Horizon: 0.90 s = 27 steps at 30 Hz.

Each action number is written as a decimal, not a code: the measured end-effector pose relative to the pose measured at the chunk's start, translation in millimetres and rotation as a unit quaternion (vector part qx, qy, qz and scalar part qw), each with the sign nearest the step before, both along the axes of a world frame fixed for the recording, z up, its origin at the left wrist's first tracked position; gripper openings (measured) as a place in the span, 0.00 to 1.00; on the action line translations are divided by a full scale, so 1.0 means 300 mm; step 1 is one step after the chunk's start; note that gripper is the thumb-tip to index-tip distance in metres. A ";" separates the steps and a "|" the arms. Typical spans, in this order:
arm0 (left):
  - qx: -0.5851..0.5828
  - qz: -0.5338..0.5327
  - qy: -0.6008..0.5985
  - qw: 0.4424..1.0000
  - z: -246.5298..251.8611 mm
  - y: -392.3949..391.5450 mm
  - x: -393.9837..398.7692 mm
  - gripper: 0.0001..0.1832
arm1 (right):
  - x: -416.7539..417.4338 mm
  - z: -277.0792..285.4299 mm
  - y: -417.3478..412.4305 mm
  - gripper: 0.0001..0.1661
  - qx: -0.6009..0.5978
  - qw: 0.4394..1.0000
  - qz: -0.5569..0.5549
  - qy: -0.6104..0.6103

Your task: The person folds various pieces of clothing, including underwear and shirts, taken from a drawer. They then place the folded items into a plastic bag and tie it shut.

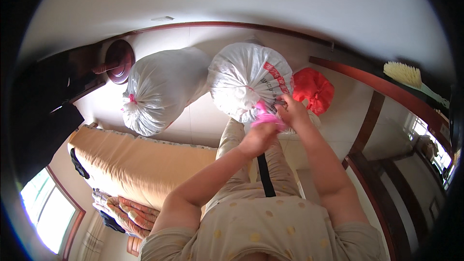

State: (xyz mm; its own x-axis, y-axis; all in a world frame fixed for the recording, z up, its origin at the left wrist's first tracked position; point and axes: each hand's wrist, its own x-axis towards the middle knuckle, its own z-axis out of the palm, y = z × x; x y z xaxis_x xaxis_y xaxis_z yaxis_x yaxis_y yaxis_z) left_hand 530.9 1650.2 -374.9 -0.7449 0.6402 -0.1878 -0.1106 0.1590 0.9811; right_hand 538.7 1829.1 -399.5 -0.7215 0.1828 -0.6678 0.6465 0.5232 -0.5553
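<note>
Before my legs stands a full white plastic sack (235, 69), its gathered top facing me and printed with red and black writing. A bright pink strip (267, 120), blurred by motion, lies over the near side of the sack. My left hand (260, 138) is closed around the strip's lower part. Just above and to the right, my right hand (291, 111) has its fingers bent at the edge of the sack, close to the strip. Whether those fingers grip the strip or the plastic cannot be made out. The strip's material is unclear.
A second stuffed white sack (166, 83), tied with pink, lies to the left. On the right sits a knotted red plastic bag (314, 90). A bed (145, 166) borders the left side. A pale-bristled brush (402, 74) rests on dark furniture at right.
</note>
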 end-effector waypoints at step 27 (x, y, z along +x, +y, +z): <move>-0.295 0.198 0.023 0.935 0.154 -0.298 -0.338 0.25 | -0.208 0.142 -0.087 0.12 -0.007 0.982 0.088 0.169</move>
State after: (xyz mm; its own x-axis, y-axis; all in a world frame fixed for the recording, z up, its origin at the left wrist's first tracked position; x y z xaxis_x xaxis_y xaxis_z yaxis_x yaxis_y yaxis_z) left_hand 429.5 1561.0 -328.6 -0.9175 0.1081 -0.3826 -0.2349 0.6290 0.7411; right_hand 476.4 1803.0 -356.9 -0.9219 0.0280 -0.3864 0.3242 0.6019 -0.7298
